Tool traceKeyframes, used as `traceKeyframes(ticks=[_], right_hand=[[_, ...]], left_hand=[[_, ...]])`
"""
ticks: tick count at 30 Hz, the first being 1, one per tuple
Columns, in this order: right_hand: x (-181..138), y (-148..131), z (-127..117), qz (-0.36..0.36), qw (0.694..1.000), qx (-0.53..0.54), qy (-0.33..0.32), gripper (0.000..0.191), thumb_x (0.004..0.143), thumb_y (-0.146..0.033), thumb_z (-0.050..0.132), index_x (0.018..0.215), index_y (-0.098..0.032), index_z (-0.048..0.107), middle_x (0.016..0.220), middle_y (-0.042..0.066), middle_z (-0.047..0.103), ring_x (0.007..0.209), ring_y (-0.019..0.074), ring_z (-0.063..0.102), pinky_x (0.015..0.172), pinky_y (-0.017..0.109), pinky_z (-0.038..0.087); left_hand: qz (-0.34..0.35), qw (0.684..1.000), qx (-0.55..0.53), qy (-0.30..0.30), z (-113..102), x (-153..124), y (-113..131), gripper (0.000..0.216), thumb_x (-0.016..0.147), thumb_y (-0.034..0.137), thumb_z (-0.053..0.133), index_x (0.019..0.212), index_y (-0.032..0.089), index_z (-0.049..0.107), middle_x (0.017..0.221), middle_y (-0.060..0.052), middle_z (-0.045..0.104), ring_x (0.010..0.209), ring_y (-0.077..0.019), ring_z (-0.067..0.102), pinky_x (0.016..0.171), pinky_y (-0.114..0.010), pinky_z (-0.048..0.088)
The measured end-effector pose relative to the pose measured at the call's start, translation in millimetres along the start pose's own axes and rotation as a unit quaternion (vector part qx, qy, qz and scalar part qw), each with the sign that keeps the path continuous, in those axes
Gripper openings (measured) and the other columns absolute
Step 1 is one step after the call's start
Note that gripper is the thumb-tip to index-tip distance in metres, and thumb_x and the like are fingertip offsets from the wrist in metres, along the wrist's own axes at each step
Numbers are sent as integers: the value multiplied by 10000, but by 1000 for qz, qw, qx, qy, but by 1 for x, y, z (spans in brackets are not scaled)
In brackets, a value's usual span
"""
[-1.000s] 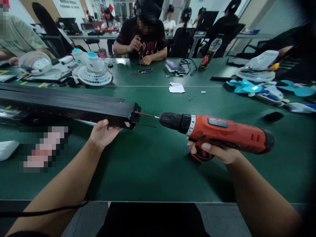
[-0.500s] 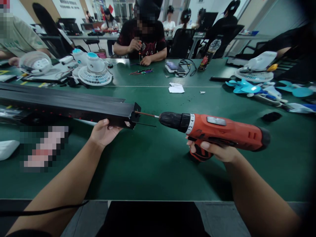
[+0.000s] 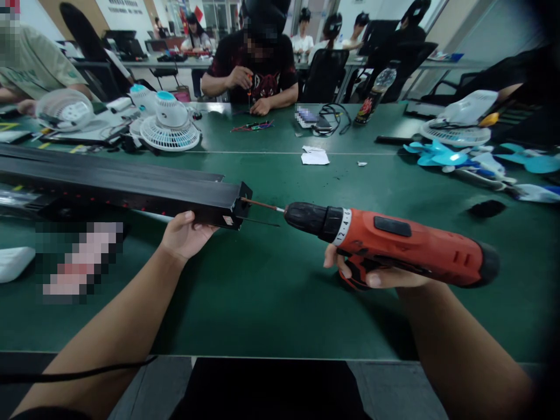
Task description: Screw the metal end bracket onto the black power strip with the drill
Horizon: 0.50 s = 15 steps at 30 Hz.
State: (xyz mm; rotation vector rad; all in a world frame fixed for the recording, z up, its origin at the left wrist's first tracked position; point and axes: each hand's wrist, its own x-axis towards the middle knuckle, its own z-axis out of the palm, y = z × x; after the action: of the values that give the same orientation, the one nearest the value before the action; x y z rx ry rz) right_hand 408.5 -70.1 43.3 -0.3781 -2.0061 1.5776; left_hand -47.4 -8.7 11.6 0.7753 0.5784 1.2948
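In my right hand (image 3: pixel 385 277) is an orange and black cordless drill (image 3: pixel 406 245), gripped by its handle and pointing left. A thin brownish rod (image 3: pixel 260 203) runs from the drill's chuck to the end of a long black rectangular bar (image 3: pixel 184 189). Whether its tip goes into the end bracket (image 3: pixel 245 204) cannot be made out. My left hand (image 3: pixel 186 233) holds the bar from below near that end, thumb on its front side. Below the rod, a second thin dark rod (image 3: pixel 262 222) sticks out of the same end.
White fan parts (image 3: pixel 168 131) lie at the back left. Blue fan blades (image 3: pixel 437 154) and a white fan (image 3: pixel 464 119) are at the right. A bottle (image 3: pixel 371 102), cables (image 3: pixel 335 119) and paper (image 3: pixel 315 156) lie farther back. Across the green table (image 3: pixel 262 303), a person (image 3: pixel 258 64) holds a screwdriver.
The drill's rear has swung down and toward me, to the right, so its body slants more. The rod stays at the bar's end. My left hand and the bar have hardly moved.
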Motion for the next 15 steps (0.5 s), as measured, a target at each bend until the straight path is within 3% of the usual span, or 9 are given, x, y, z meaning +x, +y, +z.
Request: traceKeyframes(ticks=[6, 11, 15], right_hand=[[2, 5, 6, -27, 998, 50, 21, 651, 1017, -475, 895, 1575, -217, 680, 1228, 130, 801, 805, 137, 751, 642, 213, 626], [3, 4, 7, -23, 996, 77, 23, 538, 1035, -372, 880, 1525, -231, 710, 1136, 117, 826, 824, 167, 795, 604, 206, 641], [3, 2, 8, -27, 998, 45, 38, 470, 1064, -412, 835, 1491, -254, 722, 995, 62, 813, 737, 153, 758, 621, 232, 646]], left_hand=[[-4, 1000, 2, 6, 2, 0, 1, 355, 632, 305, 1051, 748, 220, 726, 507, 92, 474, 486, -92, 502, 771, -324, 706], [5, 1000, 6, 2, 4, 0, 1, 357, 641, 301, 1049, 772, 236, 724, 530, 92, 512, 485, -90, 497, 742, -324, 701], [4, 1000, 7, 3, 4, -1, 1, 391, 625, 317, 1071, 747, 226, 712, 508, 105, 463, 480, -74, 481, 772, -301, 709]])
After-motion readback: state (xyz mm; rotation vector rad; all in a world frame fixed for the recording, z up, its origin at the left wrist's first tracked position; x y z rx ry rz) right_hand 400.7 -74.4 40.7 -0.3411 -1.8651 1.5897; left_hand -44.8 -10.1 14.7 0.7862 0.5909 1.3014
